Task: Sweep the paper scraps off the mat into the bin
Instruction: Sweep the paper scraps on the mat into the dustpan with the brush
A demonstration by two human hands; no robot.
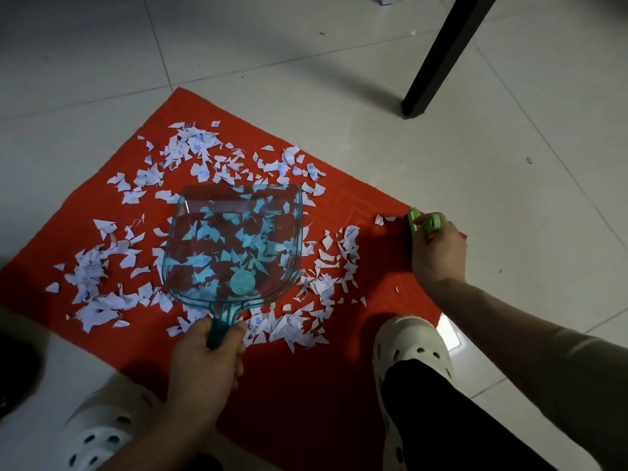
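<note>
Where mat [384, 205] ends, right hand [438, 249]

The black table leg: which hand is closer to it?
Right. The right hand, holding a green brush, lies below the leg; the left hand, gripping the dustpan, sits farther down-left.

Illumination is dim and uneven; the lower corners fall into heavy shadow. The pale glossy tiled floor [306, 45] carries a soft dark shadow beside the black square table leg [438, 59], and a bright reflected patch of glare shows at one tile just past the edge of the red rectangular fabric mat [306, 385]. Focus is adequate at centre: the white torn paper scraps [98, 277] read sharply. Wide-angle distortion bends tile joints toward the borders. The translucent teal plastic dustpan [234, 243] tints scraps beneath it.
</note>
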